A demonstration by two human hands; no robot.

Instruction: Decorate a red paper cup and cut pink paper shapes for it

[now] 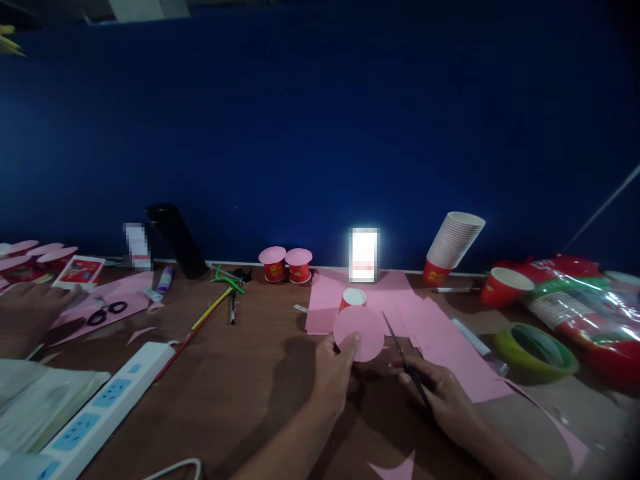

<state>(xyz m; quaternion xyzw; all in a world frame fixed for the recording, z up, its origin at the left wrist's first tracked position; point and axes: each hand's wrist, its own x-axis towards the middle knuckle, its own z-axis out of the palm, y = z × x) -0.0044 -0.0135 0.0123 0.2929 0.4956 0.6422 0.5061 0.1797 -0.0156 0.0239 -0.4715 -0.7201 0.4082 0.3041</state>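
Observation:
My left hand [336,367] pinches a round pink paper disc [363,327] by its lower left edge, thumb on top. Behind the disc, partly hidden by it, a red paper cup [355,298] with a white inside stands on the pink paper sheets [325,300]. To the right, my right hand [435,390] is closed round a pair of scissors [406,363]. Their blades point up and away, close to the disc's right edge but apart from it. Whether the blades are parted I cannot tell.
Two red cups with pink discs [286,267] stand by the blue wall. A leaning cup stack [453,247], green tape roll [536,353] and plastic-wrapped cups [575,300] are right. Left are a power strip [110,407], black-handled scissors [107,312] and another person's hand [35,313].

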